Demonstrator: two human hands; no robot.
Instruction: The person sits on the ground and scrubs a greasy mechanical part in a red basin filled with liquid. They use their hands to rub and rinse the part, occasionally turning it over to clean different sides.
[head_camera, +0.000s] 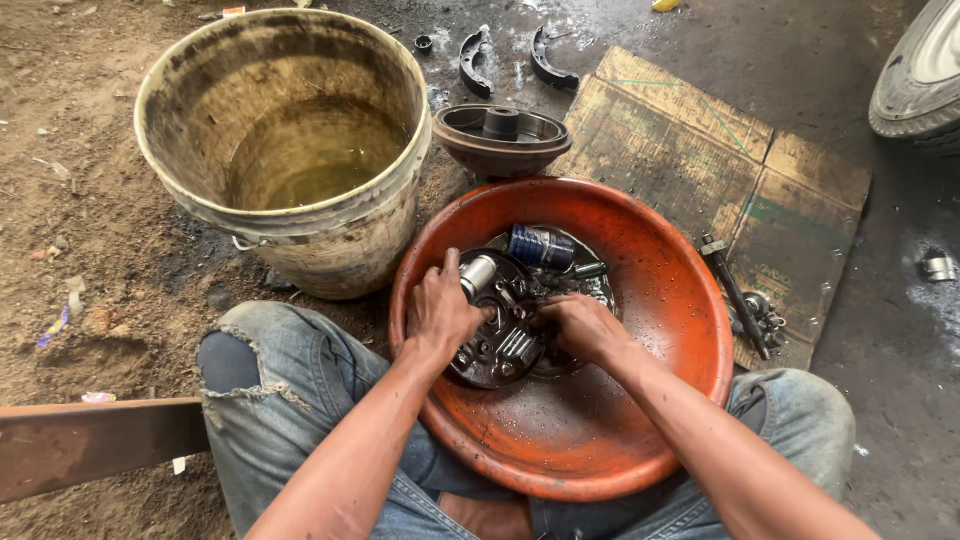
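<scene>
We have both hands down in the orange basin, which sits tilted between our knees on the ground. The left hand is curled over the rim of the round metal plate lying in the bottom of the basin, thumb up beside a short silver cylinder; the right hand is closed on the plate's other side, though we cannot tell exactly what its fingertips pinch. The plate is dark, wet and oily.

The likeliest trouble, as we judge it, is slippage: greasy metal under bare fingers could twist free and nip a knuckle against the springs and studs on the plate. The basin rests only against our legs (nothing else props it), so a hard pull could tip it and spill its liquid. The blue can lying just behind the plate could roll into the work.

Around us the space is crowded. A large dirty bucket with murky liquid stands just left of the basin, nearly touching it. Behind the basin sits a brown drum-shaped part, and farther back two curved shoes lie on the wet floor. To the right a flattened piece of cardboard carries a long rod and some small fittings, close to our right knee. A tyre shows at the top right corner.
</scene>
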